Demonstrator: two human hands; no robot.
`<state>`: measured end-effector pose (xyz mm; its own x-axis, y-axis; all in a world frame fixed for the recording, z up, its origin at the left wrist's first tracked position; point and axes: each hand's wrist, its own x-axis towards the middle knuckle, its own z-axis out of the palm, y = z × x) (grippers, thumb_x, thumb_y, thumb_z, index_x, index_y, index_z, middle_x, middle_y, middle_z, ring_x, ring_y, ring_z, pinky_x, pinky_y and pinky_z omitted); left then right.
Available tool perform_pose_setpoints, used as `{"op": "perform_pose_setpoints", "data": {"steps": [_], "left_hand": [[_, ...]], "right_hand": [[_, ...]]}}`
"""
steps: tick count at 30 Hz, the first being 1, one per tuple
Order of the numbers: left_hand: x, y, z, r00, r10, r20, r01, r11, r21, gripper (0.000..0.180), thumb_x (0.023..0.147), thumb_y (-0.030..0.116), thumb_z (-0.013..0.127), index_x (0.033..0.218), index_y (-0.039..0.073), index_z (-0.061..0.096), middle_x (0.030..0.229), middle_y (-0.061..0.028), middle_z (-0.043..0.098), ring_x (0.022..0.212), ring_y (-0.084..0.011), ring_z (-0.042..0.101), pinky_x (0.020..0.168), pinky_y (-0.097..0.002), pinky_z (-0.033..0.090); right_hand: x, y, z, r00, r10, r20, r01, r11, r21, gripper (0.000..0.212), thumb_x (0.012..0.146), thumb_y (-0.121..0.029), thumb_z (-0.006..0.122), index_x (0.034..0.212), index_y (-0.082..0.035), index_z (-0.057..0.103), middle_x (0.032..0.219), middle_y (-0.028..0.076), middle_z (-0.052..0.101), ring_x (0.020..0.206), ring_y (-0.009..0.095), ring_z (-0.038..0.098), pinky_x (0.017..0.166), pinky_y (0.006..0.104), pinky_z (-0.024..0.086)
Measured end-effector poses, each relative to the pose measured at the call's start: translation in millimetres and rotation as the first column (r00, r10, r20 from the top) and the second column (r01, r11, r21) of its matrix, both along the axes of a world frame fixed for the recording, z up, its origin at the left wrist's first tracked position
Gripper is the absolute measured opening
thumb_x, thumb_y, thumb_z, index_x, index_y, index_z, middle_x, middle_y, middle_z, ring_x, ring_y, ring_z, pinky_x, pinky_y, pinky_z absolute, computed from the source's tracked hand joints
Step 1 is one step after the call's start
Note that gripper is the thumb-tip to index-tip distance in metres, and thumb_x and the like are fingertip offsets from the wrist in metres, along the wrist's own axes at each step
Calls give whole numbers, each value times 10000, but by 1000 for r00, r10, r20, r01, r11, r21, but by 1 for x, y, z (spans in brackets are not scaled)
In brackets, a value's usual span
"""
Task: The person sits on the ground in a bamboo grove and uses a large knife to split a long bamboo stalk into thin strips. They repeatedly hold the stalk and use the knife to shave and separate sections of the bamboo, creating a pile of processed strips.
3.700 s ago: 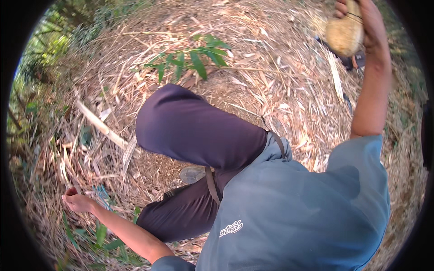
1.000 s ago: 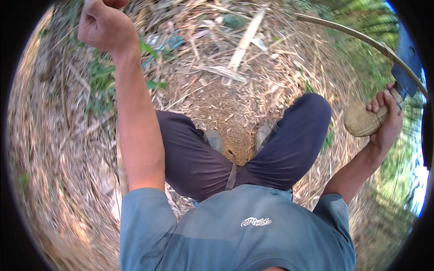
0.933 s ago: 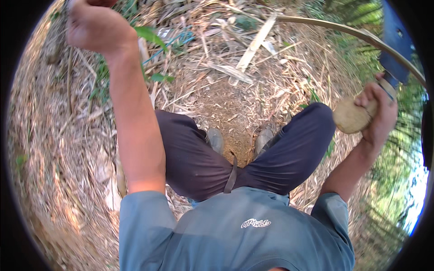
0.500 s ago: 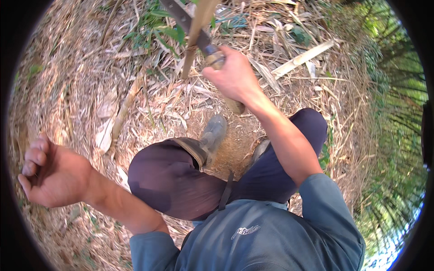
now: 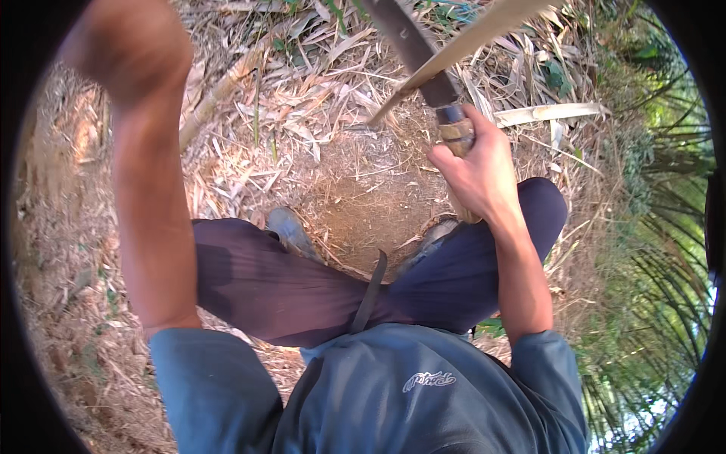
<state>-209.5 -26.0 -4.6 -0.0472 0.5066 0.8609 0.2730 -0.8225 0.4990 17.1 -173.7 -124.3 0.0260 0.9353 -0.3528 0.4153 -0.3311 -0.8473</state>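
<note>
My right hand (image 5: 478, 163) is closed round the wooden handle of a machete (image 5: 408, 47), whose dark blade points up and to the left. A long pale split strip, apparently bamboo (image 5: 484, 36), crosses the blade a little above the handle. Its tapered end hangs left of the blade and its other end runs out past the top edge. My left hand (image 5: 132, 45) is raised at the far upper left, well apart from the blade. Motion smears it, and its fingers are hidden.
Dry leaves and split stalks litter the ground (image 5: 302, 113). A flat pale strip (image 5: 550, 113) lies right of my right hand. My boots (image 5: 291, 231) stand under my bent knees. Green foliage (image 5: 650, 287) lines the right side.
My left hand has swung up and forward from the lower left. My right hand has moved right and slightly nearer with the machete, and the strip across it has tilted to the right.
</note>
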Motion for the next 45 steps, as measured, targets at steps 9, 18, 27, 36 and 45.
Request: {"op": "perform_pose_setpoints", "data": {"steps": [9, 18, 27, 36, 45], "left_hand": [[-199, -1, -48, 919, 385, -83, -388, 850, -356, 488, 1033, 262, 533, 589, 57, 541, 521, -16, 524, 475, -84, 473, 487, -273, 372], [-344, -31, -104, 657, 747, -103, -706, 562, -431, 465, 967, 274, 523, 566, 46, 583, 480, -39, 530, 465, -142, 505, 510, -344, 396], [-444, -59, -129, 495, 861, 119, -632, 450, -631, 418, 951, 319, 542, 627, 69, 630, 539, -51, 592, 486, -193, 525, 545, -385, 420], [-312, -283, -304, 661, 673, -331, -634, 265, -727, 468, 990, 282, 577, 651, -41, 560, 532, -162, 519, 474, -253, 482, 515, -402, 375], [-252, -348, -377, 769, 493, -407, -608, 367, -704, 300, 832, 159, 702, 620, 63, 512, 602, -102, 543, 586, -295, 592, 544, -422, 468]], "right_hand": [[-151, -47, -55, 991, 112, 70, -93, 968, -232, 490, 783, -140, 720, 1217, 51, 598, 843, 140, 684, 693, 173, 653, 615, 313, 533], [-160, 40, 47, 992, 125, -26, -110, 938, 330, 215, 862, -80, 601, 1058, 7, 610, 681, 26, 590, 603, 110, 584, 559, 271, 496], [-196, 52, 11, 976, 207, -63, -205, 978, 43, 97, 847, -81, 595, 919, -20, 620, 708, 52, 630, 583, 120, 610, 553, 314, 528], [-267, 62, -2, 958, 176, -226, -156, 982, 101, 257, 914, -72, 571, 1136, 2, 463, 819, 95, 636, 610, 136, 624, 501, 292, 540], [-389, 210, 173, 889, 379, -256, -66, 660, 748, 373, 1092, -285, 380, 1133, 54, 531, 941, 148, 639, 747, 206, 630, 730, 399, 578]]}}
